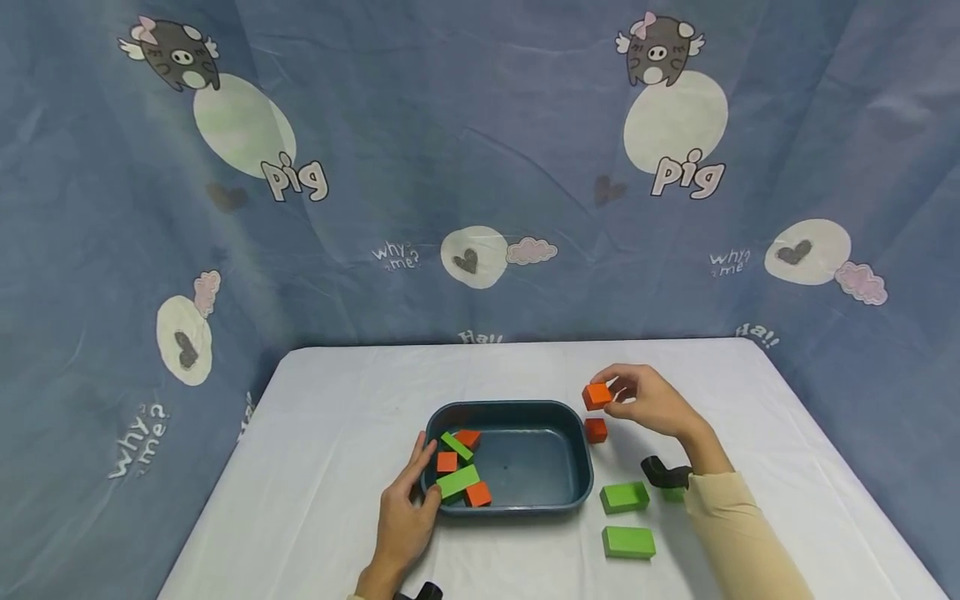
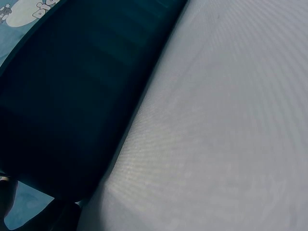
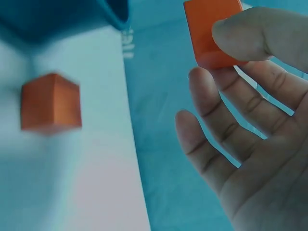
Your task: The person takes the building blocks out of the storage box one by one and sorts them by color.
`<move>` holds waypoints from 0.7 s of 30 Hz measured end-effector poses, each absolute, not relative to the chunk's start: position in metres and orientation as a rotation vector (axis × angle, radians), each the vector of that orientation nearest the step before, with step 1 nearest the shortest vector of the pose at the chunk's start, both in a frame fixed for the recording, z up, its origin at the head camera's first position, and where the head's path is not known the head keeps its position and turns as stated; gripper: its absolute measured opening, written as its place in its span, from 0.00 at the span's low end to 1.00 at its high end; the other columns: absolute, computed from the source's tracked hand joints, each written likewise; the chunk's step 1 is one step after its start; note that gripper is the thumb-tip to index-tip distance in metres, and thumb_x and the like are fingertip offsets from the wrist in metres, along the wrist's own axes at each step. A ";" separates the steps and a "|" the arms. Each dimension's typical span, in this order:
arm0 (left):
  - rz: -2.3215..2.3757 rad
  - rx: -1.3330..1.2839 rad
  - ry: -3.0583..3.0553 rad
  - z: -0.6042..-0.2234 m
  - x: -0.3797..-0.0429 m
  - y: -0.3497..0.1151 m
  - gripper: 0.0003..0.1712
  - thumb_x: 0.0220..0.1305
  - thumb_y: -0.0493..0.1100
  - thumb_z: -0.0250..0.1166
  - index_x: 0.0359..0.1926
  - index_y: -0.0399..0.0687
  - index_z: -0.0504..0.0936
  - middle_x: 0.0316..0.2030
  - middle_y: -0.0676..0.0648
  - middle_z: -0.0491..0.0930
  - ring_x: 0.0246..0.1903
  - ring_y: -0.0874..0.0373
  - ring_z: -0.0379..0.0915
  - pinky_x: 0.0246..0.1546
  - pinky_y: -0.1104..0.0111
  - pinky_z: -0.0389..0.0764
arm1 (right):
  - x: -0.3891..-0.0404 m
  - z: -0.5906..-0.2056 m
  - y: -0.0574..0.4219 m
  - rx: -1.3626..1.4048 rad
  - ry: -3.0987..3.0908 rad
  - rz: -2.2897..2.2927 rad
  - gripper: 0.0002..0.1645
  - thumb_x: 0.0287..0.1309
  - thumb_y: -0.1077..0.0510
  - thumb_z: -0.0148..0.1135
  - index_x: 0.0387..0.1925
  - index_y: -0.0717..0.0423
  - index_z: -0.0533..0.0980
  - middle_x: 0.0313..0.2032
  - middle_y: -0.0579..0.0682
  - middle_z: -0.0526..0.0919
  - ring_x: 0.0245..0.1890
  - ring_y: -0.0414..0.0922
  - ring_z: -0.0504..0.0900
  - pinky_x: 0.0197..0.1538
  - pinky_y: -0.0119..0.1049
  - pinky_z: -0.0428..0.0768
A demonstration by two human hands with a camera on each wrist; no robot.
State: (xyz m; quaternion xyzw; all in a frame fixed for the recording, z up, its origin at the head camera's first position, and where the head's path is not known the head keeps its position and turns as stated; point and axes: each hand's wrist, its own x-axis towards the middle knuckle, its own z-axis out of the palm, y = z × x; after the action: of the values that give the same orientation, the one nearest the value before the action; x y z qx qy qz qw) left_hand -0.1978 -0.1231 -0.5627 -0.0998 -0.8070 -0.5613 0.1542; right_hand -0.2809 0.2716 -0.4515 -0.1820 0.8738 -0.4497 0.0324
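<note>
My right hand [image 1: 651, 404] pinches an orange block [image 1: 597, 396] between thumb and fingertips, just off the right end of a dark blue tray [image 1: 517, 509]. In the right wrist view the thumb presses the block's face [image 3: 204, 36], while the other fingers spread out below it. Under that hand a second orange block [image 1: 596, 431] sits by the tray's right wall. With fairly straight fingers, my left hand [image 1: 405, 517] rests against the tray's left end, thumb at the near left corner. Inside, beside it, lie orange blocks [image 1: 477, 495] and green blocks [image 1: 457, 481].
Two green blocks, one farther back [image 1: 625, 497] and one nearer [image 1: 628, 542], lie right of the tray on the white tablecloth [image 1: 337, 417]. Another green block [image 1: 672, 495] is partly hidden by the right wrist. A blue curtain [image 1: 420, 167] with pig prints hangs behind the table.
</note>
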 end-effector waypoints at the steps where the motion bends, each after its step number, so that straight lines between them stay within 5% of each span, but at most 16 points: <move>1: -1.609 -0.287 -2.312 -0.562 -0.198 -0.123 0.39 0.56 0.23 0.61 0.70 0.44 0.74 0.74 0.44 0.64 0.72 0.55 0.59 0.67 0.81 0.56 | -0.281 -0.453 0.276 -0.561 2.698 -1.384 0.22 0.51 0.71 0.70 0.50 0.55 0.83 0.43 0.52 0.86 0.39 0.50 0.82 0.46 0.46 0.82; 15: -1.628 -0.296 -2.280 -0.561 -0.196 -0.120 0.39 0.55 0.21 0.62 0.70 0.44 0.75 0.73 0.44 0.64 0.72 0.53 0.59 0.66 0.81 0.57 | -0.269 -0.475 0.316 -0.401 2.714 -1.485 0.23 0.50 0.72 0.70 0.51 0.64 0.82 0.43 0.59 0.85 0.38 0.51 0.83 0.41 0.36 0.82; 21: -1.626 -0.256 -2.288 -0.537 -0.188 -0.112 0.36 0.55 0.19 0.60 0.67 0.34 0.75 0.72 0.43 0.64 0.71 0.45 0.60 0.65 0.82 0.57 | -0.271 -0.491 0.323 -0.339 2.723 -1.459 0.23 0.51 0.75 0.67 0.51 0.69 0.80 0.44 0.62 0.85 0.40 0.55 0.82 0.40 0.35 0.82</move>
State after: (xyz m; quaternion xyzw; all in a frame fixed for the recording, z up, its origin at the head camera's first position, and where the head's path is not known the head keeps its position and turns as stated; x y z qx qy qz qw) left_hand -0.1885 -0.1121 -0.5371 -0.0896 -0.8013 -0.5693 0.1608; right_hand -0.2710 0.3235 -0.4912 -0.1092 0.8760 -0.4694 0.0171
